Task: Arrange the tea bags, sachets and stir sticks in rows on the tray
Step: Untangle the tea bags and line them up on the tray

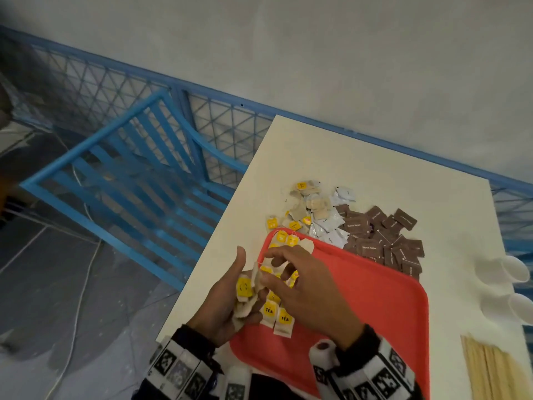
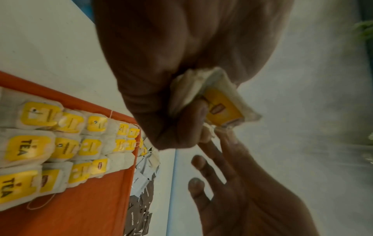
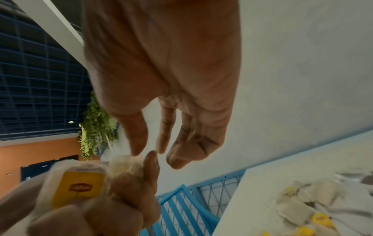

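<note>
My left hand (image 1: 245,284) is curled round a bundle of tea bags (image 2: 222,103) with yellow tags, held at the left rim of the red tray (image 1: 375,313). My right hand (image 1: 266,274) reaches across to the bundle with its fingers nearly straight. In the right wrist view its fingertips (image 3: 137,150) touch the top of the bundle (image 3: 78,186) without closing on it. Tea bags in rows (image 2: 66,143) lie along the tray's left side. Loose tea bags (image 1: 305,209), white sachets (image 1: 331,226) and brown sachets (image 1: 383,235) are heaped beyond the tray. Stir sticks (image 1: 490,368) lie at the right.
White cups (image 1: 516,272) lie on their sides at the right edge of the white table (image 1: 346,157). A blue slatted chair (image 1: 129,174) stands off the table's left edge, and a blue mesh fence (image 1: 225,122) runs behind the table. The tray's right part is bare.
</note>
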Motion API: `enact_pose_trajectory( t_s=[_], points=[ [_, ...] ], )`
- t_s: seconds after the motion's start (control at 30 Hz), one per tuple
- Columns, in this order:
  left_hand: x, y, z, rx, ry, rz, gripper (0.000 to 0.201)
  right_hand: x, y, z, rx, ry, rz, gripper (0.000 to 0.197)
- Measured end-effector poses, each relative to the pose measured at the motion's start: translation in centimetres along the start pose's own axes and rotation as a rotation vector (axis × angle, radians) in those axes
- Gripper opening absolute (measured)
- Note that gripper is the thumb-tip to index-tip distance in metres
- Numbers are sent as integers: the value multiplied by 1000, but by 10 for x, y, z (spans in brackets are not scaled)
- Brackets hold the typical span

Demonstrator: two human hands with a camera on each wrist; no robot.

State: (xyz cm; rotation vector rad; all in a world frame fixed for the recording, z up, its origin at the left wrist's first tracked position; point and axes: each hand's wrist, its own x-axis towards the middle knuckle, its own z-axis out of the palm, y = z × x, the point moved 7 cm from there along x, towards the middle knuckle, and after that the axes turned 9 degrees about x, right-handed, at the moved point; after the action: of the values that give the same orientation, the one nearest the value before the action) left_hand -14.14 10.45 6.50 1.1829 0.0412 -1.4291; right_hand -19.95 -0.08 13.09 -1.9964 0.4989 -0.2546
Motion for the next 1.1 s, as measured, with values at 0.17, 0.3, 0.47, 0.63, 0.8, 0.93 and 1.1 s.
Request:
enact_pose_trajectory(
  t_s=[0.17,0.3,0.47,0.63,0.8,0.93,1.1],
  points=[
    [-7,-10,0,148,119,-23,63,1,-9,1,-9,-97,-85,6],
    [-10,-9,-3,181,150,50,60,-6,5,-27,296,0,55,3],
    [-15,-17,-2,207,156,90,58,-14,18,-36,441,56,142,3],
    [-20,-17,2,255,195,201,48,-21,22,-31,466,59,175,11],
    [-30,-13,4,182,148,265,36,-29,33,-20,706,-1,390,24],
    [-42,-2,9,350,122,347,38,-28,34,-12,723,-2,424,26],
    [-41,0,-1,445,199,372,38,-29,32,3,706,1,416,23]
  ],
)
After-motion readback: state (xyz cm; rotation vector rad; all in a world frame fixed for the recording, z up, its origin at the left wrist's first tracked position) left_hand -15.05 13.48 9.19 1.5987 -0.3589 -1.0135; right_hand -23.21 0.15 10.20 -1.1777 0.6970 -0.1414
